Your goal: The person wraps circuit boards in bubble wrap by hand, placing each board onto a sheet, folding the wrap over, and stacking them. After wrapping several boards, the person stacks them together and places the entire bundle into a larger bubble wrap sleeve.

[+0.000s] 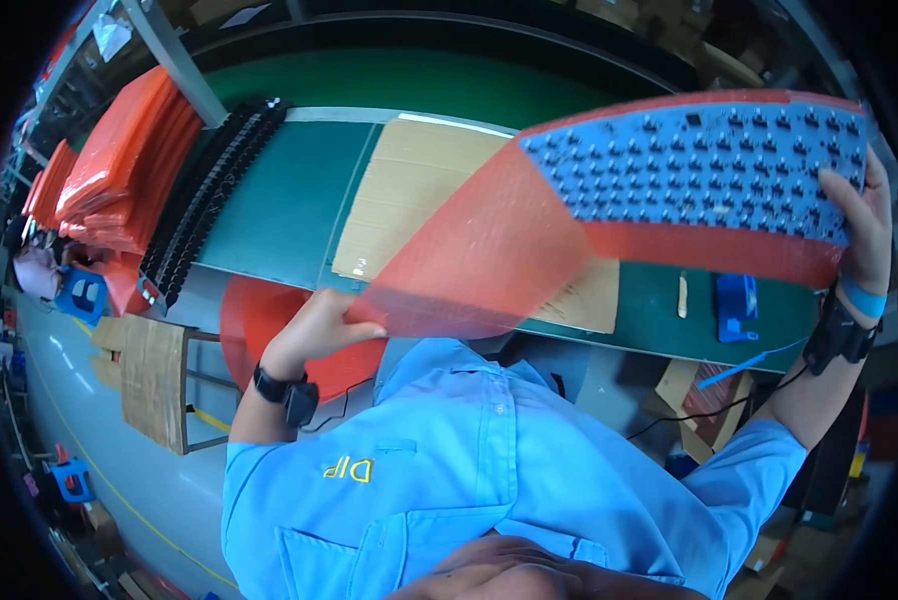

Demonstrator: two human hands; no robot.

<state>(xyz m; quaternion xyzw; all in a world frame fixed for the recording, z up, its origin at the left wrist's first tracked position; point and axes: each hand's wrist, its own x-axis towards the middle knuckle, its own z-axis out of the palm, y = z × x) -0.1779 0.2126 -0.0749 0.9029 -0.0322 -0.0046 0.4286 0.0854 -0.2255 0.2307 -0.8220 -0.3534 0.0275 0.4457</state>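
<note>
While your left hand [314, 325] pinches the red bag [479, 260], your right hand [864, 225] clamps the blue keyboard board [699, 165] half inside it, above the cardboard sheet [419, 190].

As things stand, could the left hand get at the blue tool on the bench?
Probably not: the left hand is pinching the red bag's open end, and the blue tool lies on the far right, beneath the bagged keyboard.

board [699, 165] in bag [489, 255], cardboard [409, 190] on table [269, 220]
</note>
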